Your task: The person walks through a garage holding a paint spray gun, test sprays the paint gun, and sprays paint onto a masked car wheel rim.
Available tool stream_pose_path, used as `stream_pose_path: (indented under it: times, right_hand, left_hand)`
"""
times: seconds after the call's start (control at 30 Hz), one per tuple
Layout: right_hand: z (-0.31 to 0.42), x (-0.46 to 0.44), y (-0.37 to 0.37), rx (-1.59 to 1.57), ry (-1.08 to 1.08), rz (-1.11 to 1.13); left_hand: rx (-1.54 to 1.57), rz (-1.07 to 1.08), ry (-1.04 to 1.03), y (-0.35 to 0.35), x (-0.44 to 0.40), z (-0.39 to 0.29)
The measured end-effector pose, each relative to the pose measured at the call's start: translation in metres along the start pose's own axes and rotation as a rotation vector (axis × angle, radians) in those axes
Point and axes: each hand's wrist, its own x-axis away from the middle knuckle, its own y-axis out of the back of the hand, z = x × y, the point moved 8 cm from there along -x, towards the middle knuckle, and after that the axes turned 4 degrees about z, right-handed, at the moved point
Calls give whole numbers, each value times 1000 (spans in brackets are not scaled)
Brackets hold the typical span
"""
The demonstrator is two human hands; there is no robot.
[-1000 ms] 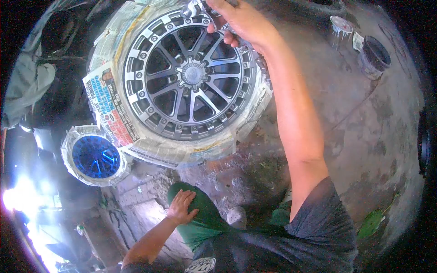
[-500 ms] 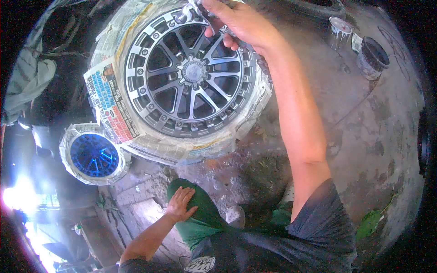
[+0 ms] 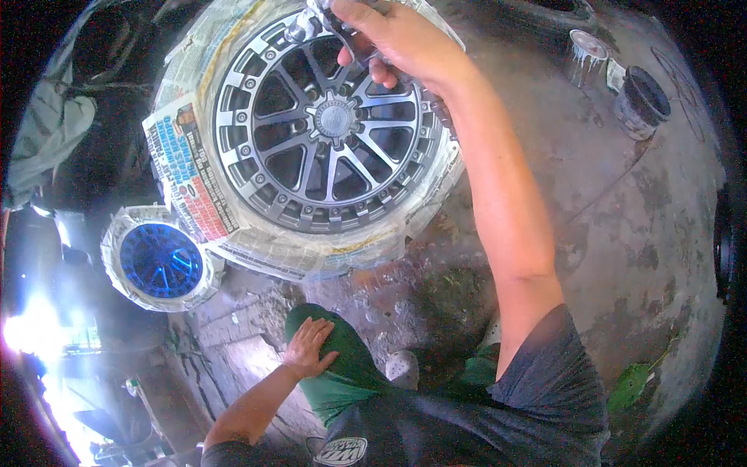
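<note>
My right hand (image 3: pixel 405 40) is closed around a spray gun (image 3: pixel 303 26) over the upper part of a grey and silver wheel rim (image 3: pixel 334 121). The gun's nozzle end points left and down, and its top runs out of the view. Masking newspaper (image 3: pixel 191 175) and tape surround the rim, covering the tyre. My left hand (image 3: pixel 310 348) lies flat on my green-clad knee (image 3: pixel 342 389), fingers stretched out, holding nothing.
To the left lies a smaller wheel with a blue face (image 3: pixel 161 261), also masked with paper. A paint-streaked can (image 3: pixel 587 58) and a dark bucket (image 3: pixel 642 101) stand at the upper right. A tyre (image 3: pixel 556 9) shows at the top edge.
My right hand and the spray gun have shifted slightly left over the rim. My left hand stays on the knee.
</note>
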Motion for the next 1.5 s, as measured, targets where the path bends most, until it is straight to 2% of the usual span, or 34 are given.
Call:
stream_pose_path:
  times: [0.2,0.3,0.4,0.6,0.83,0.93,1.03,1.13,1.27,1.5]
  right_hand:
    - [7,0,1,98,-4,-73]
    - [19,11,-5,23,135,14]
    - [24,11,-10,99,63,-25]
    - [43,19,-33,200,35,109]
    - [40,13,-49,231,126,185]
    - [33,6,-53,258,57,157]
    - [41,16,-53,102,159,147]
    - [35,10,-46,195,34,113]
    - [30,7,-43,212,52,83]
    - [33,19,-51,187,18,163]
  left_hand:
    - [10,38,30,-3,-1,4]
    - [23,23,18,-1,-1,3]
    - [-15,57,48,-9,2,9]
    - [18,60,56,-5,4,7]
    - [25,-2,24,4,3,1]
    - [26,-16,14,4,5,0]
    - [23,-19,14,3,5,0]
    - [8,-16,16,-1,8,3]
    - [6,-16,18,0,9,2]
    - [10,12,19,-2,6,4]
